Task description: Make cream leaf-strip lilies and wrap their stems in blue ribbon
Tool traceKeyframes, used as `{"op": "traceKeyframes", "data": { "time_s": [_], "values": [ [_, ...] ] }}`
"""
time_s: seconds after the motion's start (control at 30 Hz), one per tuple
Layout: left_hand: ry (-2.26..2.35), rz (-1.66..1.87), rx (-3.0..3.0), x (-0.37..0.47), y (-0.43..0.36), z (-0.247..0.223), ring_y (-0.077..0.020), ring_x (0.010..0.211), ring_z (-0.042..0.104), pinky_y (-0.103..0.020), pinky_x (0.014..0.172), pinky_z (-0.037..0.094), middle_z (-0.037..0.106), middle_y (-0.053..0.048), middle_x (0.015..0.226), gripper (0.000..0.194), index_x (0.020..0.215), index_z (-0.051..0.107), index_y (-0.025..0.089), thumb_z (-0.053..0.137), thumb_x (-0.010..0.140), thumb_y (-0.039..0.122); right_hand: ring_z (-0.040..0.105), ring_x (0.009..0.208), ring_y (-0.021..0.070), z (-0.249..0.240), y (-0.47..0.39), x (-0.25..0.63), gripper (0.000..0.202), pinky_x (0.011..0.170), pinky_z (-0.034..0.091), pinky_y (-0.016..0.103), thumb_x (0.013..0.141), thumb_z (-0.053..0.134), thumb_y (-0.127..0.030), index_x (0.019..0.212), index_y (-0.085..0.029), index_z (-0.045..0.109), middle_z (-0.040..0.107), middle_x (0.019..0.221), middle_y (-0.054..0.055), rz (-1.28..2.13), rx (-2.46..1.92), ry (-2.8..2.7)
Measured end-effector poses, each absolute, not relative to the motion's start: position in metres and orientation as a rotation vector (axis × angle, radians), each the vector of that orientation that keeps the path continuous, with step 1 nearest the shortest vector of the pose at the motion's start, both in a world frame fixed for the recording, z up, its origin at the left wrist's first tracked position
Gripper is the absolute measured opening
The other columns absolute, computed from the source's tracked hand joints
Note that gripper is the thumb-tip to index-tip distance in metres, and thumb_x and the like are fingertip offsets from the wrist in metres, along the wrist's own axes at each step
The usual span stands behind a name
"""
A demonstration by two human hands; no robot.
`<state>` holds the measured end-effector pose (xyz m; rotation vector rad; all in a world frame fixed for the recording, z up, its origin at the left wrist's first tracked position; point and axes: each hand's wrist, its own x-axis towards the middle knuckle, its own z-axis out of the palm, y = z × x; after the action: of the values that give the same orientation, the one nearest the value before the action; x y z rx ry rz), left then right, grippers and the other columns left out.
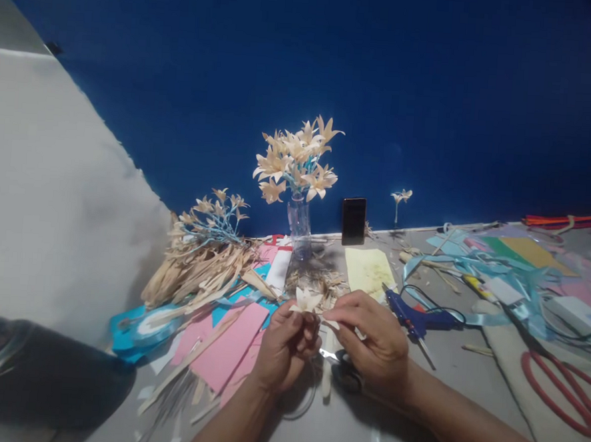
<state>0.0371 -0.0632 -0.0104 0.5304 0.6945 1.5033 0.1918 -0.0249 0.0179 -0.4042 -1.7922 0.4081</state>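
My left hand (pixel 290 344) is closed around the base of a small cream flower (pixel 306 300), whose pointed petals stand up above the fingers. Close on its right, my right hand (pixel 369 332) pinches a pale petal-like piece (pixel 330 322) at the flower's side. Under and beside the right hand lie small scissors (pixel 349 374), partly hidden by it. Behind the hands, a clear vase (pixel 299 224) holds a bunch of cream flowers (pixel 297 158) on light blue stems.
Dried husks (pixel 197 275) and pink paper (pixel 232 344) lie left. A blue glue gun (pixel 414 315), blue ribbon (pixel 487 266) and red-handled scissors (pixel 560 390) lie right. A black phone (pixel 353 221) stands before the blue board (pixel 384 86). A dark round object (pixel 40 372) is at lower left.
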Motion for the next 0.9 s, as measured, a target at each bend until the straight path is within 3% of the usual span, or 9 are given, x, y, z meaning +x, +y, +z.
{"op": "traceKeyframes", "data": {
  "time_s": [0.23, 0.5, 0.63, 0.8, 0.9],
  "values": [
    [0.719, 1.481, 0.557, 0.044, -0.065, -0.009, -0.007, 0.049, 0.047, -0.021, 0.055, 0.041, 0.057, 0.005, 0.056, 0.038, 0.077, 0.064, 0.018, 0.092, 0.062, 0.038, 0.064, 0.071, 0.0166, 0.023, -0.028, 0.198, 0.027, 0.062, 0.053, 0.028, 0.09, 0.057, -0.007, 0.108, -0.023, 0.07, 0.068, 0.083, 0.006, 0.278, -0.331, -1.876],
    [0.793, 1.518, 0.549, 0.049, -0.063, -0.01, -0.0087, 0.056, 0.054, -0.021, 0.056, 0.043, 0.064, 0.002, 0.067, 0.036, 0.075, 0.064, 0.017, 0.09, 0.064, 0.039, 0.052, 0.06, 0.0135, 0.02, -0.032, 0.2, 0.021, 0.055, 0.043, 0.025, 0.089, 0.06, -0.012, 0.101, -0.024, 0.073, 0.058, 0.068, 0.0, 0.078, -0.407, -1.912],
    [0.748, 1.522, 0.579, 0.051, -0.064, -0.012, -0.0057, 0.051, 0.048, -0.019, 0.055, 0.041, 0.058, 0.005, 0.06, 0.03, 0.076, 0.066, 0.017, 0.089, 0.068, 0.035, 0.051, 0.062, 0.0142, 0.014, -0.027, 0.198, 0.021, 0.055, 0.042, 0.026, 0.088, 0.061, -0.009, 0.102, -0.02, 0.073, 0.058, 0.071, 0.002, 0.075, -0.45, -1.879],
    [0.781, 1.559, 0.63, 0.052, -0.066, -0.014, -0.0084, 0.055, 0.05, -0.021, 0.057, 0.04, 0.059, 0.004, 0.06, 0.034, 0.076, 0.068, 0.018, 0.093, 0.059, 0.035, 0.052, 0.063, 0.0148, 0.012, -0.024, 0.197, 0.024, 0.056, 0.043, 0.027, 0.088, 0.061, -0.007, 0.104, -0.02, 0.072, 0.057, 0.072, 0.002, 0.14, -0.443, -1.823],
    [0.872, 1.589, 0.687, 0.051, -0.065, -0.018, -0.01, 0.06, 0.051, -0.023, 0.061, 0.041, 0.06, 0.003, 0.062, 0.029, 0.077, 0.072, 0.019, 0.09, 0.063, 0.037, 0.051, 0.063, 0.0143, 0.01, -0.023, 0.197, 0.025, 0.056, 0.042, 0.026, 0.088, 0.06, -0.007, 0.105, -0.022, 0.072, 0.057, 0.073, 0.001, 0.101, -0.438, -1.849]
  ]
}}
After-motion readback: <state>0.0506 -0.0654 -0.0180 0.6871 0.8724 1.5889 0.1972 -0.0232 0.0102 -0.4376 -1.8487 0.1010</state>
